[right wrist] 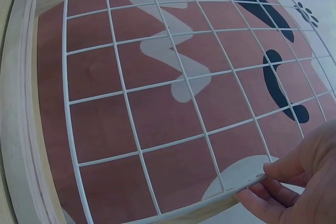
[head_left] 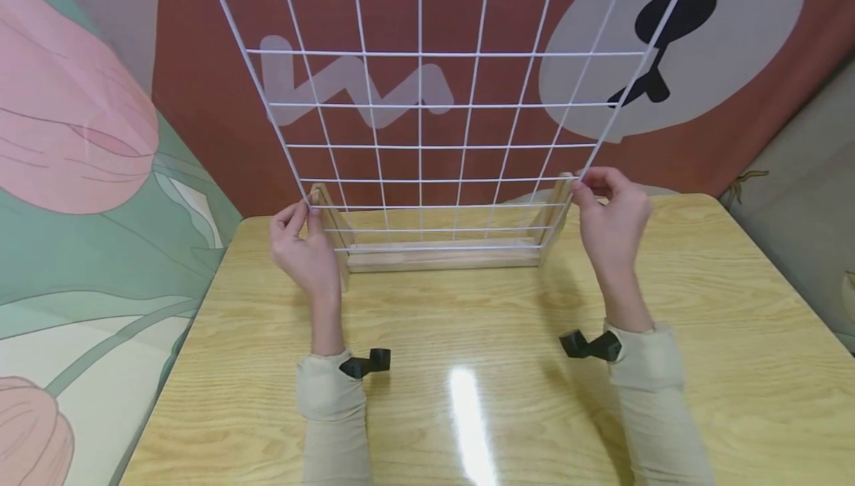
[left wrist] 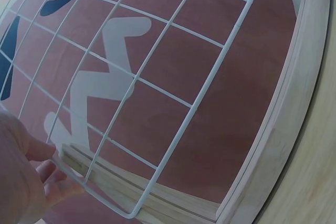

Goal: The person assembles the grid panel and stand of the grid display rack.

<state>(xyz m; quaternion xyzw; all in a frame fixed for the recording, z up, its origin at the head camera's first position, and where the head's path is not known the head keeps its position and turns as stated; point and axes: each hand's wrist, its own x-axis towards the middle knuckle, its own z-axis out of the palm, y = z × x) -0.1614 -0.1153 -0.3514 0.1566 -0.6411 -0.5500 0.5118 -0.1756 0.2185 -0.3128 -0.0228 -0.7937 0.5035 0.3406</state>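
A white wire grid panel (head_left: 420, 106) stands tilted over a wooden stand, which has a flat base bar (head_left: 444, 257) and two uprights. My left hand (head_left: 303, 248) pinches the grid's left edge wire beside the top of the left upright (head_left: 336, 222). Opposite it, my right hand (head_left: 616, 222) pinches the right edge wire near the top of the right upright (head_left: 556, 204). In the left wrist view, a gap separates the grid's bottom wire (left wrist: 191, 107) from the wooden base (left wrist: 310, 77). Thumb and fingers of the right hand (right wrist: 307, 182) grip the side wire in the right wrist view.
The stand rests near the back of a light wood-grain table (head_left: 427, 330). Close behind hangs a reddish-brown printed cloth (head_left: 220, 100) with pale and dark shapes. A floral cloth (head_left: 80, 234) borders the left side. Both sleeves carry black wrist mounts (head_left: 366, 363).
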